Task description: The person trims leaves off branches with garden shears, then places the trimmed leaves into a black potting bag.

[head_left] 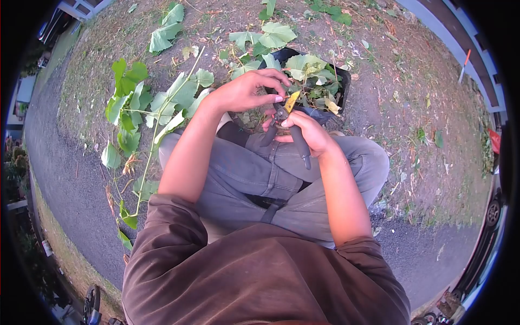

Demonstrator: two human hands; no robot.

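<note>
My right hand (313, 131) is closed around pruning shears (299, 142) with dark handles and a yellowish blade that points up and to the right. Close to the blade, my left hand (250, 91) has its thumb and fingers pinched together; what they hold, if anything, is too small to tell. Just beyond both hands stands a black container (345, 86) filled with cut leaves and stems (314, 76). Left of my left forearm lies a long green vine (157, 122) with broad leaves.
Loose leaves (166, 31) lie on the ground beyond the vine, and more (277, 35) lie behind the container. My crossed legs (244, 162) are under my hands. Dark pavement (70, 157) runs along the left, and an orange-tipped stake (465, 65) stands at the far right.
</note>
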